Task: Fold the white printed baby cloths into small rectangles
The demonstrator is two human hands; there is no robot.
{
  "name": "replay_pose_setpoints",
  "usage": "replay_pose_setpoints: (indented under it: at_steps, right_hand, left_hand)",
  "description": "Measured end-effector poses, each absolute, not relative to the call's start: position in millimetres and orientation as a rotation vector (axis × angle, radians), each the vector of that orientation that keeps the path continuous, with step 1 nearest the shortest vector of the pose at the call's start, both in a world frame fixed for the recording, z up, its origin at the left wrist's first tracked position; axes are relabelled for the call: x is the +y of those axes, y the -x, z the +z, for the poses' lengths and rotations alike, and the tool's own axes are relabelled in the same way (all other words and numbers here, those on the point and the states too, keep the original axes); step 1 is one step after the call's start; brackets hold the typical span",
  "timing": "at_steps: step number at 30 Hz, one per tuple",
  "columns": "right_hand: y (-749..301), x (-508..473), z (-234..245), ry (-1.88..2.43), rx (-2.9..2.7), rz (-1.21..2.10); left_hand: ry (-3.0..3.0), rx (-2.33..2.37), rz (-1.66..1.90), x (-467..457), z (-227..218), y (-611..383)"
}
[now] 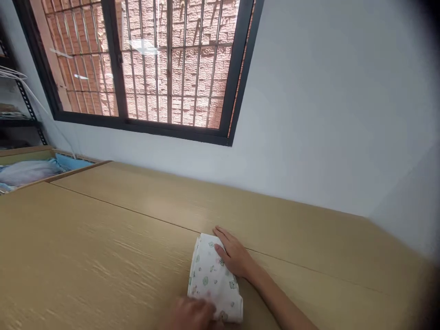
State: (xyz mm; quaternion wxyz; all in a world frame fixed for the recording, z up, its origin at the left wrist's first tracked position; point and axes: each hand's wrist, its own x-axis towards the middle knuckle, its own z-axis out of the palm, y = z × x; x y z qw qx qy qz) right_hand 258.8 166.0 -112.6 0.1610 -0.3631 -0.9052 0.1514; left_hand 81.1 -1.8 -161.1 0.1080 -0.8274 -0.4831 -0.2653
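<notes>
A small folded white cloth (211, 277) printed with little green and pink figures lies on the light wooden table (103, 247), near the lower middle of the view. My right hand (233, 254) rests flat on the cloth's far right corner, fingers stretched out and pointing left. My left hand (192, 314) is at the cloth's near edge, at the bottom of the view. It is blurred, and its fingers seem curled at the cloth's edge.
A seam runs across the tabletop behind the cloth. At the far left a wooden box (30, 172) holds blue and pale fabric. A barred window (147, 64) and a white wall (326, 114) stand behind the table; a dark shelf (13, 114) stands at left.
</notes>
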Motion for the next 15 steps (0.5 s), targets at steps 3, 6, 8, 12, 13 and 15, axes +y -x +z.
replay_pose_setpoints:
  at_steps: [3,6,8,12,13,15]
  right_hand:
    - [-258,162,-112,1.040,-2.539,0.398]
    - [-257,160,-112,1.041,-2.465,0.386]
    - [-256,160,-114,1.050,-2.423,0.393]
    - [-256,163,-118,1.067,-2.348,0.438]
    - [-256,164,-119,1.066,-2.313,0.472]
    - [-256,168,-120,1.077,-2.203,0.548]
  left_hand:
    - [2.511,-1.620,-0.860,-2,-126,-57]
    - [2.579,-1.728,-0.852,0,-113,-46]
    - [2.654,-1.725,-0.745,3,-118,-45]
    - [2.702,-1.692,-0.451,10,-141,-48]
    - [2.686,-1.674,-0.398,11,-146,-48]
    - [2.637,-1.621,-0.334,13,-155,-48]
